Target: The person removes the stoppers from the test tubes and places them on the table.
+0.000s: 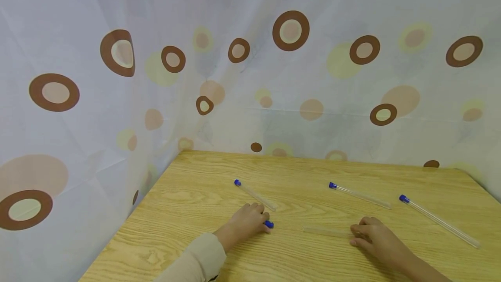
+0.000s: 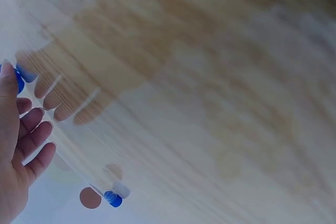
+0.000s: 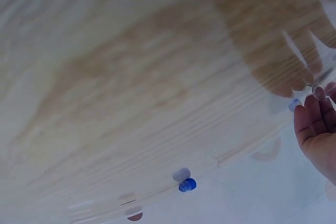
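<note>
My left hand (image 1: 247, 220) is low over the wooden table and pinches a small blue cap (image 1: 269, 224) between thumb and index finger. The same cap (image 2: 20, 80) shows at the left edge of the left wrist view. Farther right, my right hand (image 1: 377, 240) holds one end of an uncapped clear test tube (image 1: 325, 231) with thumb and fingertips. The tube's other end points left toward the cap, with a gap between them. Part of the tube is hidden by the fingers. In the right wrist view, the tube's end (image 3: 319, 93) shows at the fingertips.
A capped clear test tube (image 1: 256, 196) lies just beyond my left hand. Two more blue-capped tubes lie at the right, one farther back (image 1: 362, 196) and one nearer the right edge (image 1: 442, 223). A spotted curtain (image 1: 274, 82) hangs behind the wooden table (image 1: 188, 212) and along its left side.
</note>
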Tool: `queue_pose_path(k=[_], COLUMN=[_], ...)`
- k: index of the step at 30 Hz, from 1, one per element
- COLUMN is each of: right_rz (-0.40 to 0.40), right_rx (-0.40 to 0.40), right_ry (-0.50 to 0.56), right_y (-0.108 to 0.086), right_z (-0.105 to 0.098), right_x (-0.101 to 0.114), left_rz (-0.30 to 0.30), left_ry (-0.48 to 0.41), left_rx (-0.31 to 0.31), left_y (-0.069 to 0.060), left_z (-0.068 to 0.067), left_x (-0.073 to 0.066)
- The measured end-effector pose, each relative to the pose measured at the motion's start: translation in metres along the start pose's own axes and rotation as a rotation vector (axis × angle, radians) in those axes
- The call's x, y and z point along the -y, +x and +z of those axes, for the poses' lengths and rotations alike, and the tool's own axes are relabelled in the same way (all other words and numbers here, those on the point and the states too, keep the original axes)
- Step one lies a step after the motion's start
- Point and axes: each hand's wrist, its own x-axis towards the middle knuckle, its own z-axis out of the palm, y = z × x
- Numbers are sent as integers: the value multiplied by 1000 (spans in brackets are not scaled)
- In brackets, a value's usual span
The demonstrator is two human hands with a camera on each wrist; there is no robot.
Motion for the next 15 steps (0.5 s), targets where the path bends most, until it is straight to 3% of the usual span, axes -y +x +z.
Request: queue_pose_path(k=[15], right_rz=[-28], right_rx=[-30], right_ry=[-13], right_y=[-2], right_z=[-1], right_x=[-2], left_rz=[7], left_ry=[-28], left_rx=[4], left_y=[-1], left_z=[-1], left_x=[0])
